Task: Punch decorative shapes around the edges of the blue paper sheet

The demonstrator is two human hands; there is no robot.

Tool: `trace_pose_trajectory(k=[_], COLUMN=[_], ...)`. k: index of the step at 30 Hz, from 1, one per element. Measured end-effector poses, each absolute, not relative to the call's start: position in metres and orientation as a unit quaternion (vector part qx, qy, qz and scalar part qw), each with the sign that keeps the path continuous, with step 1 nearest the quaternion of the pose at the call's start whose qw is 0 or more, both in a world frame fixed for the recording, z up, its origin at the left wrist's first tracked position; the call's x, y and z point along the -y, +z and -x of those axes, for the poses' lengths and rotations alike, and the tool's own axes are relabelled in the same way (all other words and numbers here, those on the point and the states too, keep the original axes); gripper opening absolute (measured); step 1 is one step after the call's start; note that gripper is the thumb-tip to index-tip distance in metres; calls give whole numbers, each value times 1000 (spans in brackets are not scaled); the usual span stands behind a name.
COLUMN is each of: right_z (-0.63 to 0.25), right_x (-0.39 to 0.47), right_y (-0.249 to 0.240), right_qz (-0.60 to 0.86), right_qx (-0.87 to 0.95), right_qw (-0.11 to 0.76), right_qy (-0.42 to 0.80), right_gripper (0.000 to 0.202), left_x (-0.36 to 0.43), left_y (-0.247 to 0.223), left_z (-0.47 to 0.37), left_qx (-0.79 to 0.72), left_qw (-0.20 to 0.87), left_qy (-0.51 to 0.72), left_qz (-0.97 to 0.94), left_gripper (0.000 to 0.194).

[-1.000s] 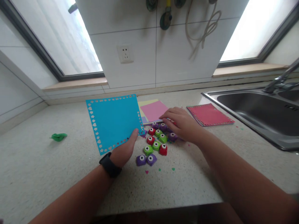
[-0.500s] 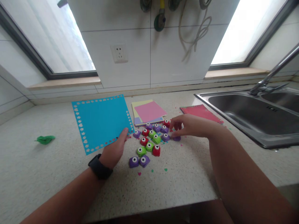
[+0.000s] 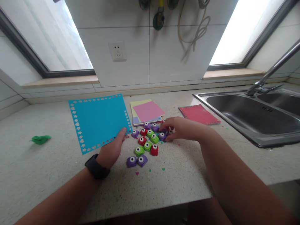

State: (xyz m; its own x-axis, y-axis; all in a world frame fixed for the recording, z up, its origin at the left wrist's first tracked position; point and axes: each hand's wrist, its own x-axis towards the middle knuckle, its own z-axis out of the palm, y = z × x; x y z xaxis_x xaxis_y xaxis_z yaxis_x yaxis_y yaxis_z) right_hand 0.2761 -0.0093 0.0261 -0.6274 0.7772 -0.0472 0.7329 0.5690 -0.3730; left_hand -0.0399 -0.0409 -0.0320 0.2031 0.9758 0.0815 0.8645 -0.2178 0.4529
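Observation:
My left hand (image 3: 113, 145) grips the near right corner of a blue paper sheet (image 3: 100, 122), thumb on top. Small cut-out shapes line the sheet's edges. My right hand (image 3: 175, 128) curls down over the right side of a cluster of craft punches, its fingers and thumb around a purple craft punch (image 3: 170, 134) that is partly hidden. Left of the thumb sits another purple punch (image 3: 162, 136); the fingers partly cover a red one behind. Green punches (image 3: 147, 146), red punches (image 3: 154, 150) and two purple punches (image 3: 142, 160) at the front stand on the counter.
Behind the punches lies a stack of coloured papers (image 3: 148, 111), pink on top. Red paper (image 3: 199, 114) rests beside the steel sink (image 3: 234, 109). A green leaf-like piece (image 3: 40, 139) is at the left. Tiny paper shapes (image 3: 137, 173) are scattered on the counter (image 3: 178, 184).
My right hand has moved left, further over the punches, and the rightmost purple punch now sits closer to the others. My left hand stays on the blue sheet. The view has shifted slightly.

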Motion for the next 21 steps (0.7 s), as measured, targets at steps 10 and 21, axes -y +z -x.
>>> trace_pose_trajectory(k=[10,21], right_z=[-268,-256], right_x=[10,1], right_y=[28,8], right_qz=[441,428], right_qx=[874,676], right_qw=[142,448], right_qy=[149,398], right_gripper=[19,29], left_x=[41,54], left_y=[-36,-17], left_z=[41,28], left_qx=[-606,-603], left_qw=[187,238], left_qy=[169,233], left_qz=[-755,-725], left_gripper=[61,66])
